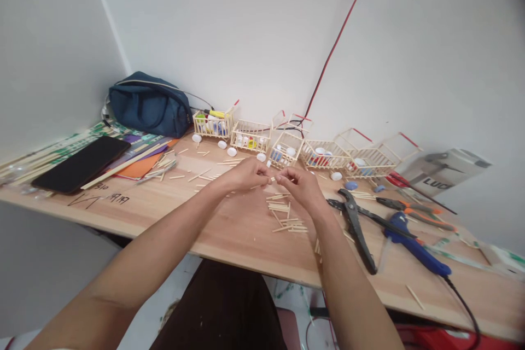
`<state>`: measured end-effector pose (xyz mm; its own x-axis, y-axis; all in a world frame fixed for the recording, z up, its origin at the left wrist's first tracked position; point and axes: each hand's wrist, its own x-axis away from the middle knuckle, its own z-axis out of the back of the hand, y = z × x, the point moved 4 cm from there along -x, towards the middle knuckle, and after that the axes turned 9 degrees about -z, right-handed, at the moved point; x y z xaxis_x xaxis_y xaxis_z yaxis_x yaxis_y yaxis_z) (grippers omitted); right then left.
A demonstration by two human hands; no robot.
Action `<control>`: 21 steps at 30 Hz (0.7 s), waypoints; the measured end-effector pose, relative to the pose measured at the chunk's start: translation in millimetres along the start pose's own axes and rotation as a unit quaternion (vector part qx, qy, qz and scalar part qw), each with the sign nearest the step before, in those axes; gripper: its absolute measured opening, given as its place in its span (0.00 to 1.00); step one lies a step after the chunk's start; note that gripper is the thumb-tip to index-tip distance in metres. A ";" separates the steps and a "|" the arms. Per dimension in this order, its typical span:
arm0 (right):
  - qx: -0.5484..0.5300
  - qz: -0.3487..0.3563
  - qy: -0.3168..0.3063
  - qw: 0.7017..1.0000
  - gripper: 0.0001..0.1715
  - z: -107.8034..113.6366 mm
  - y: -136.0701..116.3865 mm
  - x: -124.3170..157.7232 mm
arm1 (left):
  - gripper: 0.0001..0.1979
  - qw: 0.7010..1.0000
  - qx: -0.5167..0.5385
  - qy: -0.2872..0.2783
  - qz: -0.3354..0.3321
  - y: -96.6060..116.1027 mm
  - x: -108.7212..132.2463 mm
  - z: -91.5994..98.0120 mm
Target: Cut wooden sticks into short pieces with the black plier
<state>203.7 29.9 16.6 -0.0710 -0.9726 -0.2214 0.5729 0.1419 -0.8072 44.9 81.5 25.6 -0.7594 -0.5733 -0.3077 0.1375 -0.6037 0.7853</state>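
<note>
My left hand (248,175) and my right hand (302,187) meet almost fingertip to fingertip above the middle of the wooden table (241,235). Both are closed in a pinch; whatever lies between the fingers is too small to make out. Below and beside my right hand lie loose short wooden sticks (290,224) in small heaps. More cut sticks (200,175) are scattered to the left of my left hand. Just behind the hands stands a row of small stick-built carts, among them a middle cart (283,152) with coloured caps inside.
Pliers (356,229), a blue glue gun (422,246) and orange-handled pliers (426,213) lie on the right. A phone (82,164), long sticks and a blue pouch (150,103) occupy the left. The glue gun's cord (463,301) hangs over the front edge.
</note>
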 end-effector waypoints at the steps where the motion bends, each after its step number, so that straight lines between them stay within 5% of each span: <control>1: -0.018 -0.004 0.013 1.000 0.13 2.1 1.6 -1.1 | 0.10 1.000 0.012 0.006 -0.004 0.6 -1.0 3.5; 6: -0.177 -0.063 0.091 0.978 0.19 12.6 13.2 -6.4 | 0.18 0.974 0.210 0.079 0.028 -0.1 -3.6 13.5; 12: -0.368 -0.110 0.100 0.918 0.22 -4.7 9.6 -7.9 | 0.20 0.909 0.350 0.223 0.033 0.7 -5.9 -12.6; 21: -0.319 -0.078 0.148 0.933 0.19 -25.3 0.6 -1.9 | 0.13 0.854 0.404 0.327 0.000 3.6 -5.8 -25.1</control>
<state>183.5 36.6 2.7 -0.3898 -0.9102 -0.1401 -0.0589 0.1765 -0.9825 65.7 68.8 16.8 -0.2060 -0.9195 -0.3349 -0.5477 -0.1752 0.8181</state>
